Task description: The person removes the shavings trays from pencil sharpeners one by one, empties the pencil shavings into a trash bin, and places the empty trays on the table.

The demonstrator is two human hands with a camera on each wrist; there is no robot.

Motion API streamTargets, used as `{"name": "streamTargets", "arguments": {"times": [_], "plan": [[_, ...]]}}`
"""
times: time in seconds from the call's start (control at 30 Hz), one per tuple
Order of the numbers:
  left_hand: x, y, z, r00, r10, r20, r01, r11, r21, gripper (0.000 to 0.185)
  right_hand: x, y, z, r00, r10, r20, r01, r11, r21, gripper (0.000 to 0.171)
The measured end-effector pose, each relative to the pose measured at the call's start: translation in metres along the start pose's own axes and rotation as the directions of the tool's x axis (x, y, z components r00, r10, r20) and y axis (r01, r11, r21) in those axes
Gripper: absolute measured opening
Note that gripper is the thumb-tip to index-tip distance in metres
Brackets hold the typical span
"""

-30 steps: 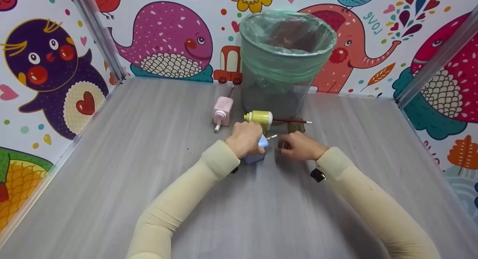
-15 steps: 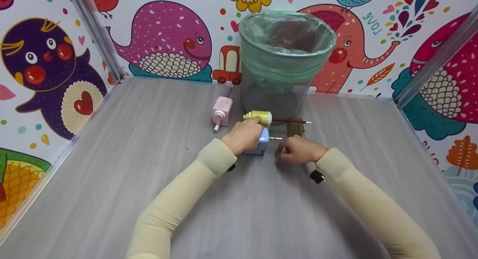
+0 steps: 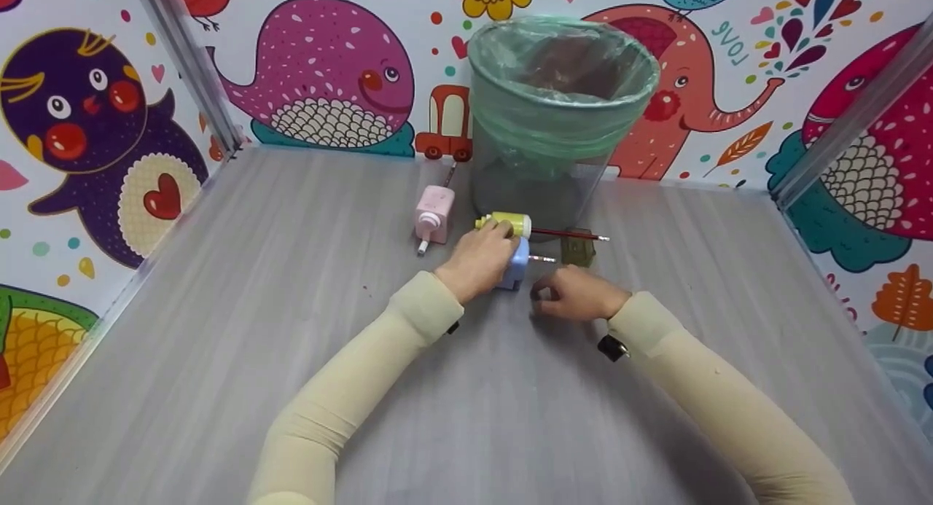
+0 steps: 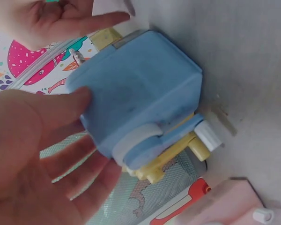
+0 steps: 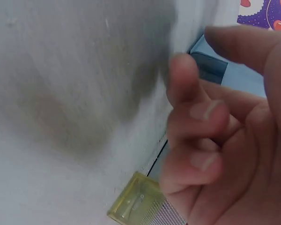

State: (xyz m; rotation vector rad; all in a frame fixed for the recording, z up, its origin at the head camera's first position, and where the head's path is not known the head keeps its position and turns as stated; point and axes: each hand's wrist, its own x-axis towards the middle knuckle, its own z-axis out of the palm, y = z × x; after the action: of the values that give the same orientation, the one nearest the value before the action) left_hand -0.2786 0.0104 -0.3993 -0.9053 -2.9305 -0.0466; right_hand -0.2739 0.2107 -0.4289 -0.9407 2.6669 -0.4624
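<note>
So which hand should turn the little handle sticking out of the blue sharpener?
Probably the right. The left hand already has its grip round the blue sharpener, steadying it. The right hand holds nothing and sits just beside the small crank, which points toward it.

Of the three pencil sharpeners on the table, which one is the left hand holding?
The blue box-shaped sharpener, gripped by the left hand. The yellow sharpener lies just behind it, and the pink sharpener stands apart to the left, untouched.
</note>
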Motion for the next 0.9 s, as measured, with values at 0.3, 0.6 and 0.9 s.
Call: {"name": "streamTargets", "arguments": {"times": [0.3, 0.6, 0.9], "plan": [[-0.001, 0.001, 0.000, 1.000, -0.018, -0.008, 0.018, 1.000, 0.012, 0.039, 0.008, -0.005, 0.006, 0.987, 0.077, -0.142, -0.077, 0.997, 0.005, 0.035], [0.002, 0.003, 0.003, 0.997, -0.006, -0.078, 0.011, 0.998, 0.063, 0.032, 0.016, -0.008, 0.012, 0.976, 0.193, -0.100, -0.190, 0.981, 0.040, 0.036], [0.002, 0.001, 0.004, 0.995, -0.016, -0.095, 0.020, 0.999, 0.040, 0.031, 0.021, -0.003, 0.018, 0.980, 0.178, -0.090, -0.166, 0.978, 0.125, 0.053]]}}
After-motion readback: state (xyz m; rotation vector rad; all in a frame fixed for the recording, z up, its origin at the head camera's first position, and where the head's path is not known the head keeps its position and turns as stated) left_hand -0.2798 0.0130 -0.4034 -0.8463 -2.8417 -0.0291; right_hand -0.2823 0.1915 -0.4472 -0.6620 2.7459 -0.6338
